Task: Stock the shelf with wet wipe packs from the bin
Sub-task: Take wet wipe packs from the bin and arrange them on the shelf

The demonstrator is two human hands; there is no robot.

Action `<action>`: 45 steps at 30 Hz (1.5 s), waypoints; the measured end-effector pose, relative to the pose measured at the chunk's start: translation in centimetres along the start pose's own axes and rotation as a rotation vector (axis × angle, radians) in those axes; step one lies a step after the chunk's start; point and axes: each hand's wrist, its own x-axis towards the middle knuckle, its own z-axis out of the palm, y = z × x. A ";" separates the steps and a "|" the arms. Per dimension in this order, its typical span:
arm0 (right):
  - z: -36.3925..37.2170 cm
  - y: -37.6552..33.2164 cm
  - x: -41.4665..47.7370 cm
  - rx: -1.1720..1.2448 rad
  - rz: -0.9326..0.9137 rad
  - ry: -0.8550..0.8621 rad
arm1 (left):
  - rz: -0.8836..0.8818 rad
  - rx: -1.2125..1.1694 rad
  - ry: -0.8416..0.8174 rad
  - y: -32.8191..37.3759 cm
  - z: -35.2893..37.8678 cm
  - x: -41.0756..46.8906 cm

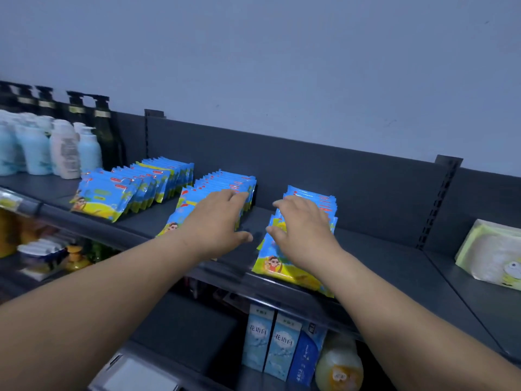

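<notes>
Bare forearms [112, 292] reach over the shelf [380, 249]. Left hand [220, 221] lies flat on the middle row of wet wipe packs [231, 182] — grasping nothing; right hand [303, 230], also flat, presses the right row [284, 268] just beside it, probably to keep packs leaning neatly. Bin is not seen.

The bare left forearm [98, 292] reaches in from 8 o'clock, the right forearm [408, 320] from 4 o'clock. The left grip [217, 221] lies palm down, fingers straight, thumb splayed toward 3 o'clock. The right grip [303, 230] mirrors it, fingers loosely spread.
</notes>
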 end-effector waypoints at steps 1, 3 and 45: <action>0.1 -0.6 0.1 -0.007 -0.021 0.005 | 0.000 0.014 0.007 -0.5 -0.3 -0.5; 0.2 -2.1 0.2 -0.016 -0.055 0.007 | -0.006 0.038 0.017 -1.5 -0.9 -1.6; 13.3 -49.4 -3.1 0.169 -0.603 -0.288 | -0.677 0.218 -0.116 -34.9 -14.6 -37.1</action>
